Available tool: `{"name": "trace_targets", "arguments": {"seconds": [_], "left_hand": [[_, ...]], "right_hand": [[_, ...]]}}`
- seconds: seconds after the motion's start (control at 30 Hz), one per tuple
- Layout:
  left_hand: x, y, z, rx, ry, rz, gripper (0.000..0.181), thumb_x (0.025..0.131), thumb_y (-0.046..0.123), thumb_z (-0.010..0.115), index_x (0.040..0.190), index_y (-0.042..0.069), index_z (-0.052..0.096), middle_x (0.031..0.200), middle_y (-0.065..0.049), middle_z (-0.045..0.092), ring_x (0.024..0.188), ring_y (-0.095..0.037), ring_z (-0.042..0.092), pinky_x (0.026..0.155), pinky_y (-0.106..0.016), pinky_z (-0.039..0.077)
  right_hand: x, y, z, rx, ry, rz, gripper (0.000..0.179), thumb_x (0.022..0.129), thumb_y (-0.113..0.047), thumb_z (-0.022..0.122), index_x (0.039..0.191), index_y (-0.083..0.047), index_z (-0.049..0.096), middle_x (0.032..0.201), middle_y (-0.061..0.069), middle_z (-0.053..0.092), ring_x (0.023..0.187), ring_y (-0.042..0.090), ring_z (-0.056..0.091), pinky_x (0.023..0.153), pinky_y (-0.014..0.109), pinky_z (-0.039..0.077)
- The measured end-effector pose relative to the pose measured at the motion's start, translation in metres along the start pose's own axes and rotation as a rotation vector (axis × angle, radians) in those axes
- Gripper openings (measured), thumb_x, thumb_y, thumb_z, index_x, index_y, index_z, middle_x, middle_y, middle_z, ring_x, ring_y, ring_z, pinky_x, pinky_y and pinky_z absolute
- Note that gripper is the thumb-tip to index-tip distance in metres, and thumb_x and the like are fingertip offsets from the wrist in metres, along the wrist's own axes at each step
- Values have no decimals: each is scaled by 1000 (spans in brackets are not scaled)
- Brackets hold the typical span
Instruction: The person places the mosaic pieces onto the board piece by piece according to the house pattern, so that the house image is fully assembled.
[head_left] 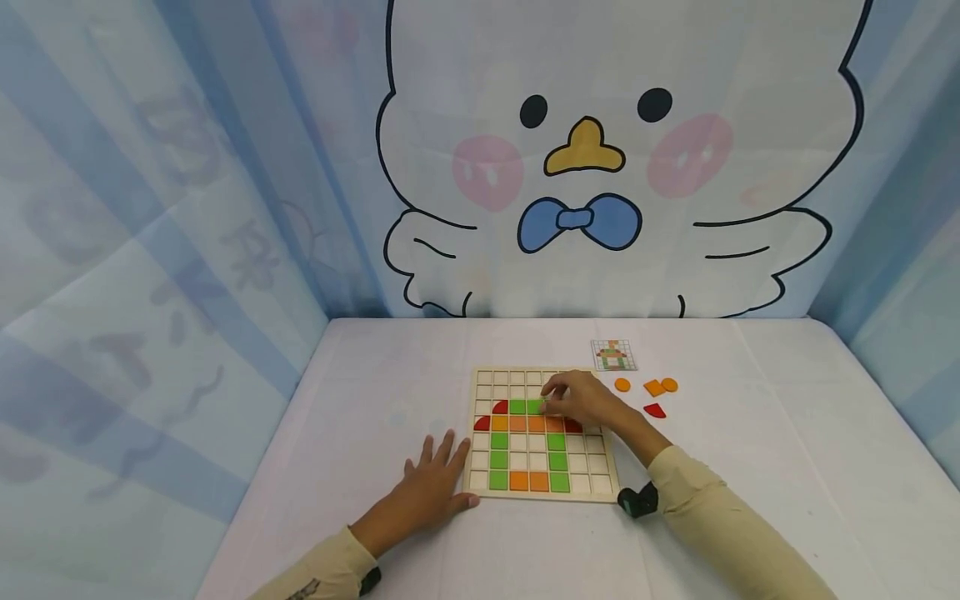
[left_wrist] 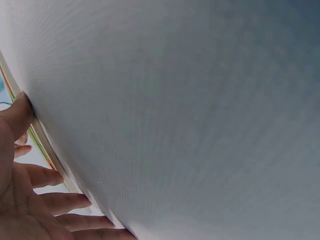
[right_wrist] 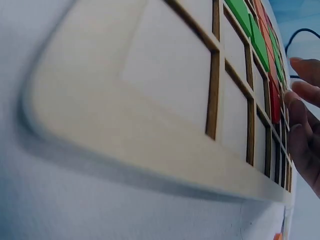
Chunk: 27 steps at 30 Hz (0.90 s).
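Observation:
A wooden grid board [head_left: 540, 497] lies on the table, partly filled with green, orange and red tiles. My right hand [head_left: 577, 398] reaches over its upper right part, fingers bent, with the fingertips at the row of green tiles [head_left: 517, 407]. In the right wrist view, the same hand [right_wrist: 306, 120] is at the far side of the board near a red tile [right_wrist: 274, 100]; whether a piece is between the fingers is hidden. My left hand [head_left: 431, 492] rests on the table with its fingers spread, the thumb touching the board's lower left corner.
Behind the board lies a small pattern card [head_left: 613, 355]. Right of it are loose pieces: an orange circle [head_left: 622, 384], an orange square [head_left: 654, 388], another orange circle [head_left: 670, 385] and a red rounded piece [head_left: 655, 411]. A printed curtain [head_left: 585, 275] stands behind the table.

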<state>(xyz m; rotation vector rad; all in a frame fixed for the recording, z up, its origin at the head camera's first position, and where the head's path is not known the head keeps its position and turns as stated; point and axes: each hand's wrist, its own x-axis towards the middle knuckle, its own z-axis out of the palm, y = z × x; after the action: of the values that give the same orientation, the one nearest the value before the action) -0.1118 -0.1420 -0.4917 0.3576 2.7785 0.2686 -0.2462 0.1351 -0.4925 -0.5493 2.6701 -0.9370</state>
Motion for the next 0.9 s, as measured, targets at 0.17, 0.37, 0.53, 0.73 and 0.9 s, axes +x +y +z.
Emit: {"name": "trace_targets", "arguments": {"seconds": [0.17,0.37,0.53,0.73,0.9], "left_hand": [[1,0,0,-4,-1,0,87,87,56,64,154,14,29,161,-18,23,145,-51,21,100,-72,34],[1,-1,0,-6,-4,-5,87,86,56,65,154,14,30,161,-18,24,144,-51,22,100,-73,33],[1,0,0,-6,1,4,87,86,57,64,154,14,30,161,-18,24,144,-51,22,100,-73,34],[-1,0,-1,-7,7,11,88,86,58,64,154,13,31,160,-19,24,144,-52,22,99,-73,34],[-1,0,-1,-14,3,10,88,86,57,65,154,13,31,161,-19,24,144,-52,22,99,-74,34]], "right_hand": [[-9,10,-12,24,1,-68,26,89,-28,72,108,-11,70,85,0,63,74,13,53,65,28,43],[-26,26,-30,71,-9,-108,28,91,-23,69,112,-5,69,85,2,65,68,13,54,59,25,46],[-40,43,-49,90,-12,-45,30,92,-21,67,116,-3,66,90,7,64,62,15,58,56,27,50],[-56,64,-69,80,6,60,31,95,-20,64,121,-3,64,95,11,63,62,16,56,56,29,48],[-68,79,-81,59,19,118,31,94,-14,63,122,-3,63,100,14,63,70,18,57,61,30,51]]}}
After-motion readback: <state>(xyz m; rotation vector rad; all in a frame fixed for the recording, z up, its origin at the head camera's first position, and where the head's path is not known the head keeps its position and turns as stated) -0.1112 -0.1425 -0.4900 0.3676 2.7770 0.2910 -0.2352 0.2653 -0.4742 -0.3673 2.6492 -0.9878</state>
